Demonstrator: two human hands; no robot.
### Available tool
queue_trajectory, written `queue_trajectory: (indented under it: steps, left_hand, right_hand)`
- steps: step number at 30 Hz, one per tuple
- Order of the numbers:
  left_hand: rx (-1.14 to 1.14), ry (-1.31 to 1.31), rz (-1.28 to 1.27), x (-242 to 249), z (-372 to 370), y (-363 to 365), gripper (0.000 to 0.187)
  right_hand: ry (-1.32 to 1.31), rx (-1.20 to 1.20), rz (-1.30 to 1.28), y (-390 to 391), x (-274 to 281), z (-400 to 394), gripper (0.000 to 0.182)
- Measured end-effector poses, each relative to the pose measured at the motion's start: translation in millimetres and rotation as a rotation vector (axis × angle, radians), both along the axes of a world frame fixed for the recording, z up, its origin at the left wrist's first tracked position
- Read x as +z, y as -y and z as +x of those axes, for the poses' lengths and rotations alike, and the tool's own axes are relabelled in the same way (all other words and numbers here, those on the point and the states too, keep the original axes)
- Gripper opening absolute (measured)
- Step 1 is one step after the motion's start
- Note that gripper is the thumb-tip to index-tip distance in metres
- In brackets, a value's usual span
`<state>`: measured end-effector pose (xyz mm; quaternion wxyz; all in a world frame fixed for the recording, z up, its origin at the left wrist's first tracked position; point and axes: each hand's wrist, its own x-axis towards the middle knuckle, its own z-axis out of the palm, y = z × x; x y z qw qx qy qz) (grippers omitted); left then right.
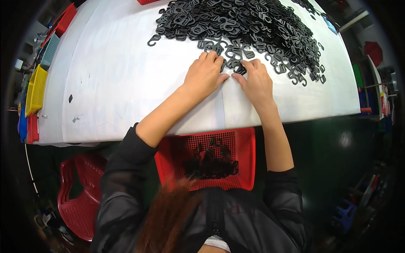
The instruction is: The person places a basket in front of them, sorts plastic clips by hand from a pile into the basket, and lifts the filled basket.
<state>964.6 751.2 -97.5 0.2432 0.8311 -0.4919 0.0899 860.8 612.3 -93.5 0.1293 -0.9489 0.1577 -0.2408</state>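
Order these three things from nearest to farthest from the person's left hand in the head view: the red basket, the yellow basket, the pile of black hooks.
From the left hand:
1. Pile of black hooks: touching the fingertips, just beyond them on the table.
2. Red basket: below the table edge, on the person's lap.
3. Yellow basket: far off at the table's left edge.

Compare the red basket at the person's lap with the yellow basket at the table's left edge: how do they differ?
The red basket sits below the table edge, close to the person; the yellow basket lies on the far left side. The red basket holds a small heap of black hooks; what the yellow basket holds cannot be seen. The red basket faces the camera openly; the yellow basket shows edge-on. Both are plastic mesh.
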Motion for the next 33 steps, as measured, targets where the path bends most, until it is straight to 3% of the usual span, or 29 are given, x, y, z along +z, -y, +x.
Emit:
queue_trajectory:
  steps: [3, 6, 7, 10, 11, 14, 18, 22, 24, 28, 29, 31, 33]
  left_hand:
    - [-0.007, 0.123, 0.030, -11, 3, 4, 0.036]
    - [-0.018, 0.044, -0.019, -6, -2, -11, 0.031]
    - [-0.020, -0.012, -0.051, 5, -4, -18, 0.030]
    - [-0.007, -0.735, 0.087, 40, -11, -39, 0.024]
    - [0.009, -0.730, 0.154, 38, -8, -43, 0.023]
    - [-0.005, -0.120, -0.089, 3, 10, -36, 0.025]
    - [0.034, 0.115, -0.090, -20, 30, -16, 0.032]
    - [-0.049, 0.215, -0.039, -24, 41, -14, 0.027]
    - [0.008, 0.037, -0.031, -9, 34, -20, 0.024]
    - [0.036, -0.541, 0.223, 28, 18, -33, 0.020]
    - [0.004, -0.560, 0.251, 33, 16, -33, 0.020]
    - [-0.021, -0.258, 0.026, 14, 22, -27, 0.024]
    - [-0.024, -0.027, -0.124, -1, 31, -13, 0.032]
  right_hand:
    - [-0.029, 0.027, -0.088, 3, -5, -2, 0.017]
    - [0.045, 0.033, 0.040, 0, 3, -15, 0.014]
    - [0.050, 0.058, 0.235, -2, 7, -21, 0.016]
    - [-0.248, 0.264, 0.599, -5, 21, -33, 0.020]
    - [-0.271, 0.222, 0.492, -4, 21, -28, 0.027]
    - [0.026, 0.075, 0.053, 0, -1, -5, 0.029]
    - [-0.011, 0.086, -0.141, 5, -16, 11, 0.030]
    - [-0.056, 0.180, 0.281, 2, -2, -5, 0.024]
    - [-0.153, 0.285, 0.524, 5, 7, -11, 0.021]
    - [-0.047, 0.019, 0.157, 18, 7, 16, 0.028]
    - [-0.037, -0.019, 0.052, 19, 2, 25, 0.028]
    - [-0.013, -0.093, -0.157, 17, -5, 41, 0.028]
    - [-0.077, -0.078, -0.148, 15, -11, 45, 0.027]
